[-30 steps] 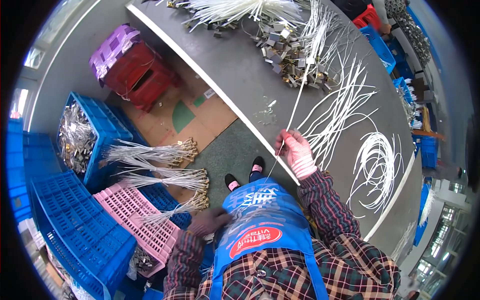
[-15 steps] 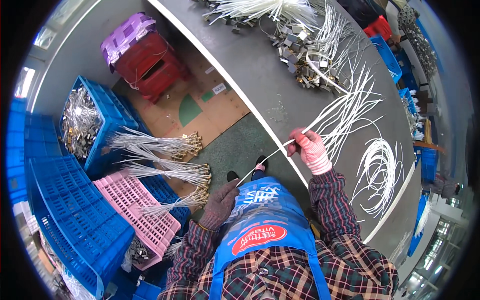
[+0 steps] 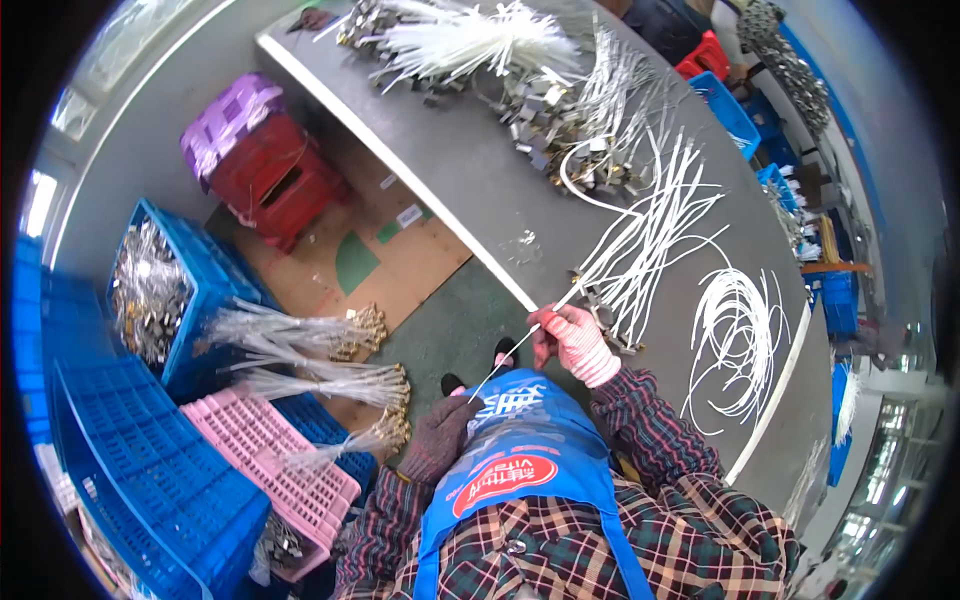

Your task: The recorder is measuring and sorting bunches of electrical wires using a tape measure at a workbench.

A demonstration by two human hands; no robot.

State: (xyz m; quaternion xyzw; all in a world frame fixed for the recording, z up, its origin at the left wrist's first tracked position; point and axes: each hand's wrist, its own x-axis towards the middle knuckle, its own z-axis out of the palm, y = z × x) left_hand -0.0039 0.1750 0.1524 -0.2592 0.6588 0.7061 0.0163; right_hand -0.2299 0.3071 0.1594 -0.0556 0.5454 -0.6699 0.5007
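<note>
A thin white cable [image 3: 507,352] runs taut between my two gloved hands. My right hand [image 3: 575,345], in a pink and white striped glove, pinches it at the table edge. My left hand [image 3: 438,438], in a dark knitted glove, is closed around its lower end close to the blue apron. Beyond my right hand, the cable's upper end points toward a loose bundle of white cables [image 3: 655,225] on the grey table [image 3: 440,150]. Small grey metal pieces [image 3: 612,325] lie beside my right hand at the near ends of that bundle.
A heap of metal connectors [image 3: 560,125] and a bunch of pale ties [image 3: 480,45] cover the table's far part. Coiled white cables [image 3: 738,340] lie at right. To the left stand red stools [image 3: 275,180], blue crates [image 3: 160,470], a pink crate [image 3: 270,450] and several cable bundles [image 3: 320,380].
My right hand has come down toward my body and closer to my left hand, along the cable's line. Metal pieces now show beside it. The whole view has shifted somewhat.
</note>
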